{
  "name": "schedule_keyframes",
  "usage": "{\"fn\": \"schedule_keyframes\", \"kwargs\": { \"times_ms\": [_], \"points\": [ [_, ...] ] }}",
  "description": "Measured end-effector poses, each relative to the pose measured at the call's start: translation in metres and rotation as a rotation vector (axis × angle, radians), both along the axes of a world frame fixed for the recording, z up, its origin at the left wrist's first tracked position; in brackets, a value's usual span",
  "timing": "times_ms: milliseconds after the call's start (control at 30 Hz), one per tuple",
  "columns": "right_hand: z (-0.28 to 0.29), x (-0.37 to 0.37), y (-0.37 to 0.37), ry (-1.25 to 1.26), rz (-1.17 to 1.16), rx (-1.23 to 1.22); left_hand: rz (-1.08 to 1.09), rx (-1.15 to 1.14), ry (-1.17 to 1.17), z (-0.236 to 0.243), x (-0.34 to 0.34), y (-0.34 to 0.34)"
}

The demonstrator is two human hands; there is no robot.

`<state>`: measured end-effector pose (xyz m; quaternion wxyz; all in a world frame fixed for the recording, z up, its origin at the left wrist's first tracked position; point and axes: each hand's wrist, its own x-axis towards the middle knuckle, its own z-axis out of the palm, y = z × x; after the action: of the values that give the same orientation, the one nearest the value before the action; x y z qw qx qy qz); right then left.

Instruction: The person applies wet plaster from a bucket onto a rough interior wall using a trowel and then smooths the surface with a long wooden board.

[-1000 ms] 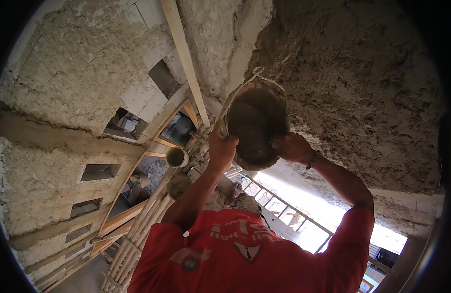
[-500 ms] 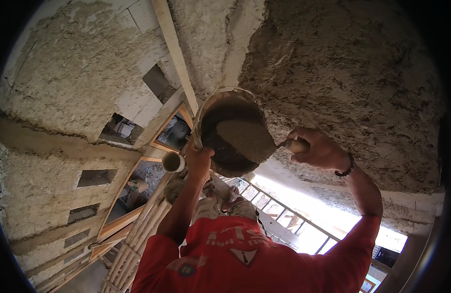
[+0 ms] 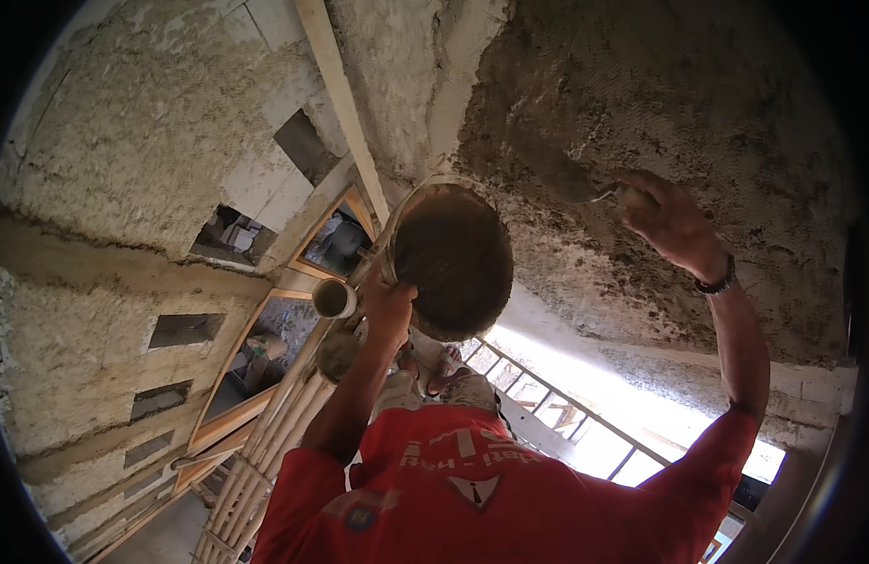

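Dimly visible: 1 brown-handled metal trowel [image 3: 568, 182], its blade blending into the rough, dark-plastered wall [image 3: 717, 122]; right hand [image 3: 674, 224] grips the handle. 1 round, mortar-smeared bucket [image 3: 450, 180], left of the trowel, holds shadowed brown mortar [image 3: 453, 263]; left hand [image 3: 387, 308] grips its rim, fingers partly hidden. 1 small, pale bucket [image 3: 351, 302]: contents indistinct.

Bucket [image 3: 463, 195]: round, open mouth in full view, dark inside | Trowel [image 3: 571, 183]: blade pointing left, near rough wall [image 3: 698, 132], contact unclear
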<state>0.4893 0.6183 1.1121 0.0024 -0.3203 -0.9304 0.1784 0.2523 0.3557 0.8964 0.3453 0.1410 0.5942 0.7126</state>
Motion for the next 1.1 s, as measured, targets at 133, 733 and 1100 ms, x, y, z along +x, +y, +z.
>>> {"fn": "schedule_keyframes", "kwargs": {
  "times_ms": [133, 733, 1100],
  "points": [
    [-0.058, 0.004, -0.031, -0.172, 0.234, 0.315, -0.056, -0.050, 0.108, 0.028, 0.018, 0.016],
    [-0.089, -0.002, -0.067, 0.036, 0.174, -0.059, -0.079, 0.108, 0.044, 0.059, 0.006, 0.034],
    [0.057, -0.029, -0.029, 0.025, 0.090, -0.270, 0.019, 0.047, 0.033, 0.061, -0.029, 0.010]
  ]
}}
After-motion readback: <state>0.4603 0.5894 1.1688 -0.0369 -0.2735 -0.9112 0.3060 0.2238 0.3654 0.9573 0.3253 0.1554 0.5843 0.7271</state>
